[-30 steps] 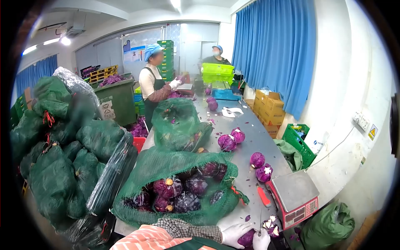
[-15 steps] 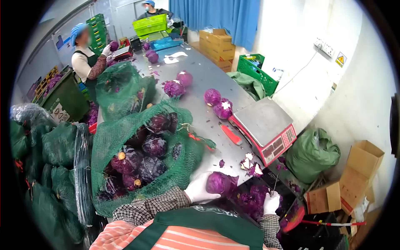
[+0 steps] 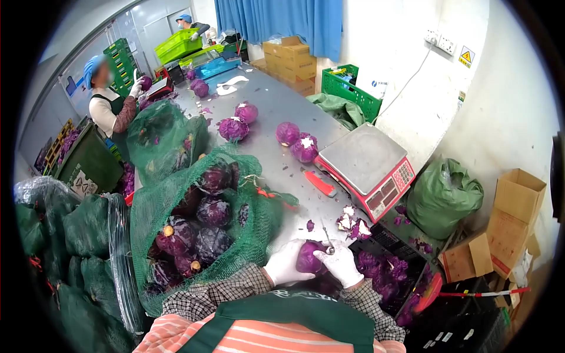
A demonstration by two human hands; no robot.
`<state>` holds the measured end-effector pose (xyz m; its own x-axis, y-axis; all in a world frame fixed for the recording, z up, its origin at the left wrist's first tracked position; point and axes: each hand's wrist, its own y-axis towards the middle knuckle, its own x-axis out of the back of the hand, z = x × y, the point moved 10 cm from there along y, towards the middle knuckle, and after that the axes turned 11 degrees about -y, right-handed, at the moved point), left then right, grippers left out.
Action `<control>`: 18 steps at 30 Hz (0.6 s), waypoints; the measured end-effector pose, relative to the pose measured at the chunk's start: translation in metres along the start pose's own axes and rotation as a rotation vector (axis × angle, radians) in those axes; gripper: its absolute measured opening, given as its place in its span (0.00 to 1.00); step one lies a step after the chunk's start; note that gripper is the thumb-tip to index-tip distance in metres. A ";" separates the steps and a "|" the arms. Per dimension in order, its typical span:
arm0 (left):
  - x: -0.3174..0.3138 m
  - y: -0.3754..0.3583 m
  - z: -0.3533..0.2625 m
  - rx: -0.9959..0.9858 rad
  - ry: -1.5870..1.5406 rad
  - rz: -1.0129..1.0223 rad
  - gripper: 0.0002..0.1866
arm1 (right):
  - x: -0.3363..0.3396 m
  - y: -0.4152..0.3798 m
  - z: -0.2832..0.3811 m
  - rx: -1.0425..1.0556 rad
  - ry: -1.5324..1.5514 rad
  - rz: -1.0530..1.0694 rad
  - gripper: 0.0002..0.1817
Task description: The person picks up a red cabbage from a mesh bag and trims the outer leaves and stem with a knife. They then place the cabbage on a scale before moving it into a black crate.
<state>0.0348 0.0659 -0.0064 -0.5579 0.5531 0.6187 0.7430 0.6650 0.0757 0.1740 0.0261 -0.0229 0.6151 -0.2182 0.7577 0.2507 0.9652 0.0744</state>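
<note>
My gloved left hand [image 3: 283, 265] is closed around one side of a red cabbage [image 3: 308, 257], held low over the table's near edge. On the cabbage's other side, my gloved right hand [image 3: 341, 265] grips a thin-bladed knife [image 3: 327, 237], its fingers against the cabbage. The blade points up and away from me; the handle is mostly hidden in the glove. Left of my hands, an open green mesh sack [image 3: 244, 244] holds several dark, unpeeled red cabbages [image 3: 213, 212]. Beneath my right hand, a black crate [image 3: 419, 272] contains purple leaves [image 3: 385, 270].
Ahead lie trimmed cabbages [image 3: 288, 133], a red-handled cutter [image 3: 319, 183] and a red-and-silver scale [image 3: 371, 162] on the metal table [image 3: 265, 106]. Leaf scraps [image 3: 353, 226] lie near the scale. At the left a co-worker [image 3: 109, 103] holds a cabbage; another person handles a lime-green crate [image 3: 176, 47].
My right hand has moved left with the knife, from over the crate to the cabbage. My left hand still holds the cabbage. The far person's lime-green crate is now tilted, and the view has shifted slightly.
</note>
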 end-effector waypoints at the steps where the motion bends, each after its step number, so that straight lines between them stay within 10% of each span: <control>1: -0.001 0.001 -0.003 -0.027 0.015 0.007 0.49 | 0.000 0.002 0.006 0.079 -0.063 -0.019 0.19; 8: 0.003 0.006 0.021 0.137 -0.135 0.016 0.52 | -0.007 0.001 -0.035 -0.025 -0.275 -0.019 0.13; 13: 0.007 0.012 0.028 0.283 -0.180 0.058 0.54 | -0.002 -0.034 -0.095 -0.346 0.218 -0.047 0.09; 18: 0.002 0.024 0.022 0.271 -0.063 0.097 0.53 | -0.007 -0.028 -0.019 -0.050 0.114 -0.034 0.36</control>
<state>0.0436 0.0939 -0.0204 -0.5172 0.6449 0.5626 0.6731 0.7125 -0.1980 0.1767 -0.0015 -0.0427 0.6857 -0.2682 0.6766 0.3078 0.9493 0.0643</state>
